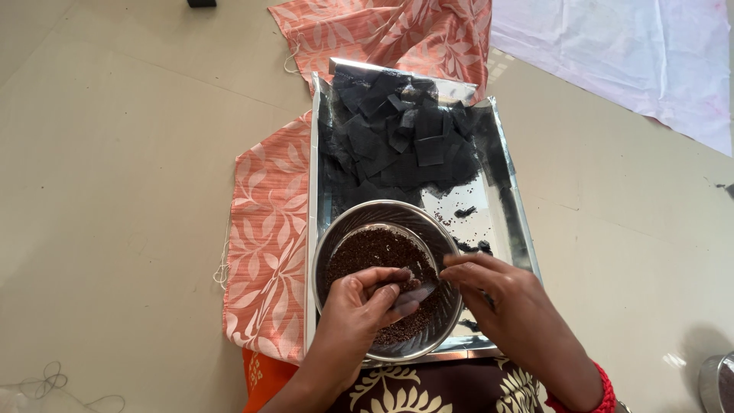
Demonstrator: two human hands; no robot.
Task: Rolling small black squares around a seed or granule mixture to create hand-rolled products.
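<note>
Your left hand (365, 294) pinches a small scrap with right hand (497, 294) | over bowl (451, 237) of grains (375, 248) | a tilt could spill grains onto tray (501, 222).

An orange leaf-patterned cloth (267, 229) lies spread on the beige floor (115, 191); a pale pink sheet (634, 53) lies at the upper right, and loose thread (46, 382) curls at the lower left

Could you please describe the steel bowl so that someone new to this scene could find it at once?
Find the shiny rectangular tray lying on the orange leaf-print cloth on the floor. The bowl sits at the tray's near end, under the left hand and right hand. It is round and holds brown grains, unlike the black squares piled beyond it.
</note>
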